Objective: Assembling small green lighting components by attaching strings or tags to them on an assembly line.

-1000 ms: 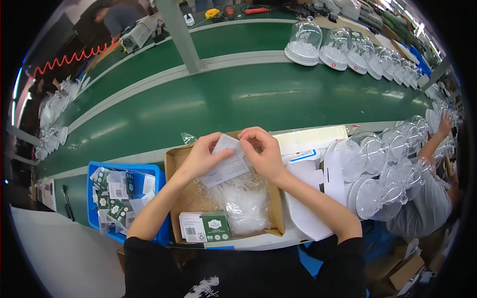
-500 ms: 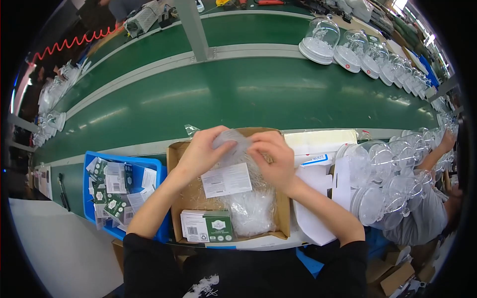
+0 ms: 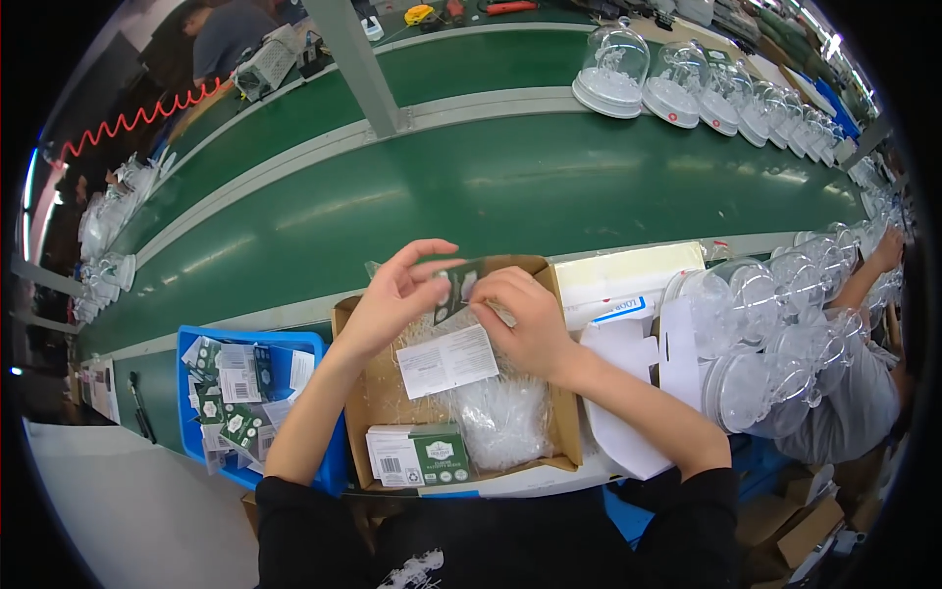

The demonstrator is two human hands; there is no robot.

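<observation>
Above the cardboard box [image 3: 571, 417], a small dark green printed card [image 3: 459, 291] is between my hands, seemingly in a clear sleeve. My left hand [image 3: 397, 299] has its thumb at the card's left side, with the upper fingers stretched out. Pinched fingers of my right hand [image 3: 525, 319] hold the right side. Just below, an unfolded white leaflet [image 3: 447, 361] lies over thin clear plastic pieces. The box also has a stack of green and white cards [image 3: 417, 455] at its front left, beside a bunch of clear plastic bags [image 3: 505, 422].
Left of the box, a blue bin [image 3: 183, 393] holds several carded packets. White boards [image 3: 628, 393] and several clear domes on white bases [image 3: 736, 388] are to the right, near a co-worker's arm [image 3: 868, 270]. Beyond runs a green belt [image 3: 491, 196]; more domes [image 3: 613, 74] line its far side.
The thing in my hands has turned from a pale, translucent look to a dark green printed face. My left fingers have stretched outward. The whole view has tilted slightly.
</observation>
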